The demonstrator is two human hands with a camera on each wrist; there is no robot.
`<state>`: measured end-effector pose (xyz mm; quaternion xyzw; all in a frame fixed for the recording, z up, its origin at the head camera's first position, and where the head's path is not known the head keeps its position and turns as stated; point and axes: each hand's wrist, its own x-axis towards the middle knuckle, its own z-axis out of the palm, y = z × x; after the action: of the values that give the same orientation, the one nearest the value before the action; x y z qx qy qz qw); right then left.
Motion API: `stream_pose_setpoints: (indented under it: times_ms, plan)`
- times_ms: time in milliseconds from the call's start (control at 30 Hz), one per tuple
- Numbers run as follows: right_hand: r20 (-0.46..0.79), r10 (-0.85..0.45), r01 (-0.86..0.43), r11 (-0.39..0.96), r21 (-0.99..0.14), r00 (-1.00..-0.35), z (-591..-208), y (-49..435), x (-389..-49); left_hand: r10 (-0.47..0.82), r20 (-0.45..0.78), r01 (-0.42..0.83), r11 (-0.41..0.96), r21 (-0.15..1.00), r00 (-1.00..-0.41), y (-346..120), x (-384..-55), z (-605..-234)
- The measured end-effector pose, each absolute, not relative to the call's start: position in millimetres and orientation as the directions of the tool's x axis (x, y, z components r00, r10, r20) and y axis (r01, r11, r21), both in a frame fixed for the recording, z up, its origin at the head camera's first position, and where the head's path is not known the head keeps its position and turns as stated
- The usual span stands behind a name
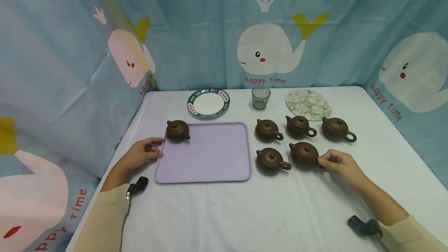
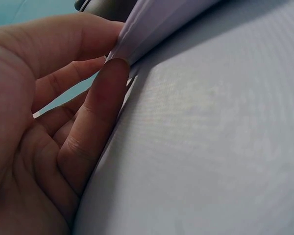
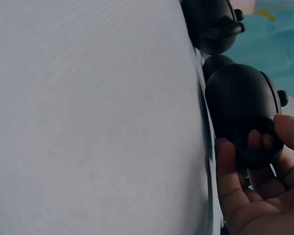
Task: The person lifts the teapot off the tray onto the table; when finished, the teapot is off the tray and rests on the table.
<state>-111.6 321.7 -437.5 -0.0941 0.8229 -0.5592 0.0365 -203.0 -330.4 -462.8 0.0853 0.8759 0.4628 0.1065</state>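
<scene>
My right hand (image 1: pixel 344 168) pinches the handle of a dark brown teapot (image 1: pixel 303 155) on the table's right half. In the right wrist view, thumb and fingers close around the handle loop of that teapot (image 3: pixel 240 95), its lid knob facing right. At the left, my left hand (image 1: pixel 140 153) holds the left edge of a lilac tray (image 1: pixel 206 158) between thumb and fingers. The left wrist view shows the fingertips on the rim of the tray (image 2: pixel 154 24). One brown teapot (image 1: pixel 177 130) sits in the tray's far left corner.
Several more brown teapots stand right of the tray, including a front one (image 1: pixel 271 161) beside its right edge. Behind them are a glass cup (image 1: pixel 260 97) and a round patterned mat (image 1: pixel 308 104). A green-rimmed plate (image 1: pixel 208 103) lies behind the tray. A whale-print curtain (image 1: pixel 203 49) encloses the table.
</scene>
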Motion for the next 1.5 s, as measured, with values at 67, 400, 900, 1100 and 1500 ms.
stream_pose_setpoints:
  times_ms: [67, 400, 900, 1100, 1500]
  plan:
    - [0.044, -0.196, -0.112, 0.352, -0.929, -0.98, -439, 321, -112, 0.252, -0.108, 0.052, 0.555, 0.83, -0.962, -330, -203, -463]
    - [-0.015, -0.19, -0.069, 0.429, -0.901, -0.982, -439, 324, -112, 0.27, -0.103, 0.055, 0.522, 0.851, -0.957, -330, -204, -462]
    - [0.009, -0.148, -0.126, 0.804, -0.581, -0.989, -401, 326, -119, 0.264, -0.114, 0.048, 0.538, 0.842, -0.958, -328, -203, -459]
    - [0.066, -0.203, -0.2, 0.761, -0.617, -0.977, -369, 305, -135, 0.265, -0.098, 0.063, 0.538, 0.84, -0.959, -330, -205, -462]
    - [0.095, -0.519, -0.429, 0.573, -0.698, -0.849, -337, 203, -176, 0.283, -0.105, 0.054, 0.503, 0.862, -0.953, -324, -201, -453]
